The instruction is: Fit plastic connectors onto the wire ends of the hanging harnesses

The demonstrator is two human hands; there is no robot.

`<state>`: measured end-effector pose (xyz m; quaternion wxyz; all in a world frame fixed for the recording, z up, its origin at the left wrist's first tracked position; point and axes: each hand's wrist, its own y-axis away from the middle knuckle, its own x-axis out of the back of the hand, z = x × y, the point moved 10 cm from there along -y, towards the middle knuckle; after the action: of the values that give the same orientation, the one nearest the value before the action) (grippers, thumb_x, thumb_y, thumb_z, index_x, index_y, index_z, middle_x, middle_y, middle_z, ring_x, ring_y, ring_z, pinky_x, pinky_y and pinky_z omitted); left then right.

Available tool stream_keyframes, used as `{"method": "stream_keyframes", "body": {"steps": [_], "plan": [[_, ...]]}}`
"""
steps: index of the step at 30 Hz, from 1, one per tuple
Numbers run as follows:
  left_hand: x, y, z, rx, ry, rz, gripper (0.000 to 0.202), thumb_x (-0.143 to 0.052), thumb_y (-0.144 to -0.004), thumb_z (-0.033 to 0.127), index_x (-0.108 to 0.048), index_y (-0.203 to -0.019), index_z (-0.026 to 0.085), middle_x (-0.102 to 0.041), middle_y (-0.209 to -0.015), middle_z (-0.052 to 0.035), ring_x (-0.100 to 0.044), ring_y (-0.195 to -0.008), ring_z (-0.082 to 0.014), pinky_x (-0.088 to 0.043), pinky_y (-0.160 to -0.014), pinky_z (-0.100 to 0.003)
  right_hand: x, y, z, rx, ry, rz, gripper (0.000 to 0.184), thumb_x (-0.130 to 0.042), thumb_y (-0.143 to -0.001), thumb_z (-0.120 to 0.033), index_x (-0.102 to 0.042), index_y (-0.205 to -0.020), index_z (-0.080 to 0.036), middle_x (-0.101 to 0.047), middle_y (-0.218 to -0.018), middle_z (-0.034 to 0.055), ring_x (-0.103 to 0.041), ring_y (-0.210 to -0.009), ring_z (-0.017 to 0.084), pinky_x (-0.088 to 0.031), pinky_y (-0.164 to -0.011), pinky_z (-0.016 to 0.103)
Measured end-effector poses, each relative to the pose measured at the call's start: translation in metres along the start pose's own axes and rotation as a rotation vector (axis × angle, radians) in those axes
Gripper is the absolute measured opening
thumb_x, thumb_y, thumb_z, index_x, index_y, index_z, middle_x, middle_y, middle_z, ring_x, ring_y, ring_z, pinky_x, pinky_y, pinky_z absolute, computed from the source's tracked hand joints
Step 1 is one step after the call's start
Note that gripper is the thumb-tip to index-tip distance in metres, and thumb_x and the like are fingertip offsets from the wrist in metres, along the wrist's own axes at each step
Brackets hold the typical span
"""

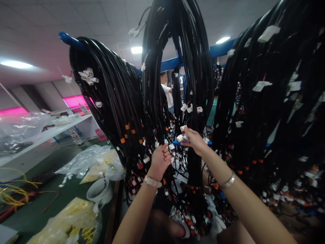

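Note:
Thick bundles of black cable harnesses [175, 20] hang in front of me, with white plug connectors on their wires. My right hand [195, 140] is closed around a few white connectors [180, 137] at the middle bundle. Just left of it and a little lower, my left hand [160, 159] has its fingers curled in. A tiny yellowish bit shows at its fingertips, too small to name. Another white connector [171, 146] sits between the two hands. The inner side of the left fingers is partly hidden.
More harnesses hang at left [111, 84] and right [254, 101] from a blue rack [71, 40]. On the green table stand a white cup [98, 196] and plastic bags with yellow pieces [76, 217]. Behind the bundles is a person [167, 95].

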<state>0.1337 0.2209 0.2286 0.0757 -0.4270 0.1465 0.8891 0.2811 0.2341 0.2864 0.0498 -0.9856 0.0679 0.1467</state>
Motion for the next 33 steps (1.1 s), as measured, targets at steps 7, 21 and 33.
{"method": "stream_keyframes", "body": {"steps": [7,21,33], "plan": [[-0.025,0.009,0.012,-0.072,-0.121,-0.074,0.013,-0.048,-0.082,0.002,-0.057,-0.086,0.009,-0.057,-0.076,-0.0057,-0.041,-0.046,-0.0018,-0.024,-0.034,-0.010,-0.006,0.004,0.002,-0.146,-0.212,-0.041,0.013,-0.052,-0.079,-0.031,-0.060,-0.076,-0.021,-0.062,-0.071,0.0004,-0.062,-0.067,0.017,-0.053,-0.068,0.037],[-0.092,0.009,0.054,-0.456,-0.448,-0.189,0.020,-0.076,-0.062,0.019,-0.069,-0.078,0.010,-0.061,-0.070,-0.0022,-0.042,-0.051,-0.0015,-0.022,-0.038,-0.012,-0.015,-0.001,0.002,-0.087,-0.331,-0.075,0.012,-0.054,-0.075,-0.031,-0.063,-0.074,-0.023,-0.065,-0.072,-0.0020,-0.057,-0.073,0.014,-0.046,-0.070,0.028],[-0.087,0.003,0.051,-0.587,-0.705,-0.071,0.011,-0.071,-0.064,0.018,-0.073,-0.074,0.014,-0.065,-0.065,-0.0023,-0.053,-0.059,-0.0079,-0.040,-0.058,-0.019,-0.015,-0.014,-0.003,0.041,-0.377,0.000,0.018,-0.071,-0.066,-0.037,-0.065,-0.075,-0.023,-0.061,-0.061,-0.0039,-0.054,-0.056,0.011,-0.043,-0.052,0.024]]}}
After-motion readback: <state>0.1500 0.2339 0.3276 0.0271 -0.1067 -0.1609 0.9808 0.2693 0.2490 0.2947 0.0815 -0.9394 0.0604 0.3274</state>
